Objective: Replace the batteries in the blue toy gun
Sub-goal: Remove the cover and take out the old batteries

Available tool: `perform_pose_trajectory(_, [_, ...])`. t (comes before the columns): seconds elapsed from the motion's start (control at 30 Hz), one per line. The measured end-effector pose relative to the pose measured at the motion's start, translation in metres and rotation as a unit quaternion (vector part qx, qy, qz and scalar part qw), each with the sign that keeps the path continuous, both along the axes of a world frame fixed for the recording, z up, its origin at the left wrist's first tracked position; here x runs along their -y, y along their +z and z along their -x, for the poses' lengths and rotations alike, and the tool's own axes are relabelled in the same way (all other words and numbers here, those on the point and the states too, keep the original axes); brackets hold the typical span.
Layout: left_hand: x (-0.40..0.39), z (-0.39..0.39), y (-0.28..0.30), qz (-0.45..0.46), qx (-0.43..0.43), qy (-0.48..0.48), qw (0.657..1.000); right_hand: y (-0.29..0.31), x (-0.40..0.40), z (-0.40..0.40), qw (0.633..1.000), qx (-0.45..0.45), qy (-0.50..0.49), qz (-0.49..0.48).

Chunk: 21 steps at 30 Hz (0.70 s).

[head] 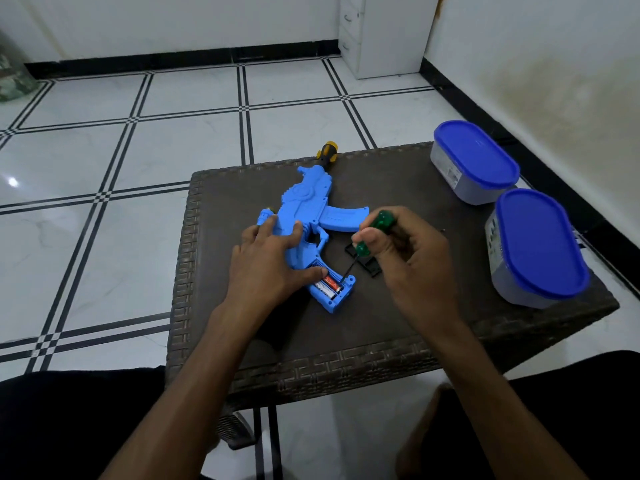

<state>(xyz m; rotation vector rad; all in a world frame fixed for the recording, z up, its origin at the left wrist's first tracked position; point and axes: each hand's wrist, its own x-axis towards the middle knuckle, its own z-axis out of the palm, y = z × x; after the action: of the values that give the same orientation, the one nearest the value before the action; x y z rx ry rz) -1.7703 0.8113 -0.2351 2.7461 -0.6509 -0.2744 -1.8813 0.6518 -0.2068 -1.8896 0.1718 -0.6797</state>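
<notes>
Fingers [375, 237] of right hand [412, 258] curled round green screwdriver [372, 233], clamped on handle; shaft angles down-left, tip at right edge of open battery bay. Left hand [273, 261] lies flat on blue toy gun [304, 206], fingers straight and spread over rear body, thumb reaching toward bay and touching gun just left of batteries [329, 285]. Batteries sit in the grip's open compartment, red/silver, near end of gun. Gun lies on its side, center of dark woven surface [398, 323], muzzle end pointing far, magazine sticking out right. Black battery cover [367, 263] on surface just right of grip, partly hidden behind right hand. 2nd screwdriver w/ yellow-black handle [327, 152] at far edge of surface, just beyond gun's far end, handle overhanging edge. Two containers w/ blue lids on right side of surface: far one [474, 161] near far-right corner, near one [540, 244] at right edge, standing close together. White tiled floor [104, 168] w/ black lines to left and far. Person's dark-clad legs at near edge of view, bare foot [426, 441] under surface's near side.
</notes>
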Motion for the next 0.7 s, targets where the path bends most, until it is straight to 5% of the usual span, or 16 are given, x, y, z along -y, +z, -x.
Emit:
perform_pose_trajectory(0.4, [0.000, 0.000, -0.001, 0.007, 0.008, 0.004, 1.000, -0.008, -0.003, -0.011, 0.996, -0.016, 0.046, 0.068])
perform_pose_trajectory(0.7, [0.001, 0.001, 0.000, -0.006, 0.003, 0.003, 1.000, -0.019, 0.000, 0.014, 1.000, 0.009, 0.006, -0.011])
